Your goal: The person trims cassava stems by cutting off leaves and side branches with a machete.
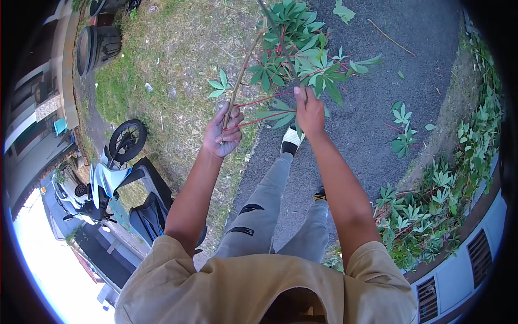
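My left hand [223,131] is closed around a brown cassava stem [243,70] that slants up and bends near its far end. Red leaf stalks [260,101] run from beside this hand toward the right. In my right hand [311,113] is a long, thin dark stick [279,39], gripped near its lower end and reaching past the top of the view. Green cassava leaves [295,24] with finger-like lobes crowd around the stick. One small leaf cluster [220,83] shows just above my left hand.
Dry grass [183,59] lies left of the asphalt path [372,108]. Cut leaves [402,132] and a thin twig [391,38] are scattered on the asphalt. A motorcycle [127,178] stands at left, black pots [100,48] at upper left. Leafy branches [421,210] line the wall at right.
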Available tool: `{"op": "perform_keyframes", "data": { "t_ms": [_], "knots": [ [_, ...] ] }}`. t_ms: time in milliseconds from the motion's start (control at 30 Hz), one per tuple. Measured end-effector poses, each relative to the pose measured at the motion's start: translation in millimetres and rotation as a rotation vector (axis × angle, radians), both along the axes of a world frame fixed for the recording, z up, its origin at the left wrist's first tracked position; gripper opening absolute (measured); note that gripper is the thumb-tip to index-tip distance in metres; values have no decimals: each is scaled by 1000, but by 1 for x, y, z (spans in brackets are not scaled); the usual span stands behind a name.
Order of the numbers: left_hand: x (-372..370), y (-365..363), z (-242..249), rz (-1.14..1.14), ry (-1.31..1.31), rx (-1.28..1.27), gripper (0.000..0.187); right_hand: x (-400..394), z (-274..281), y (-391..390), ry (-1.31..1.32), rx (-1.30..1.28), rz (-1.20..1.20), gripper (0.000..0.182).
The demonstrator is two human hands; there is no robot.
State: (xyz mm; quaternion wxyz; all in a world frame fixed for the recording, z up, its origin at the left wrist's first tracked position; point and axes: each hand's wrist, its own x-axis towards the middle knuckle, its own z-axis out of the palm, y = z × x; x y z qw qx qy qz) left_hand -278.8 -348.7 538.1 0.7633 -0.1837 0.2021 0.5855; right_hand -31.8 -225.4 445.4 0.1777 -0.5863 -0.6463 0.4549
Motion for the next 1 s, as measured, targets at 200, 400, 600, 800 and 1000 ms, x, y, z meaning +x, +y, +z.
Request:
{"op": "perform_keyframes", "data": {
  "t_ms": [200, 400, 600, 800, 1000],
  "knots": [
    [-36, -1, -55, -621, 1164, -542, 53, 0, 55, 4, 165, 1, 9, 42],
    [-70, -88, -169, -978, 1704, -881, 44, 39, 52, -92, 104, -181, 48, 41],
    [-29, -75, -133, -134, 1148, -907, 12, 68, 83, -168, 146, -393, 134, 38],
    [30, -23, -70, -24, 1182, -641, 18, 43, 57, -149, 76, -304, 257, 37],
    [44, -7, -44, 45, 1115, -601, 22, 35, 76, -118, 116, -304, 202, 39]
  ]
}}
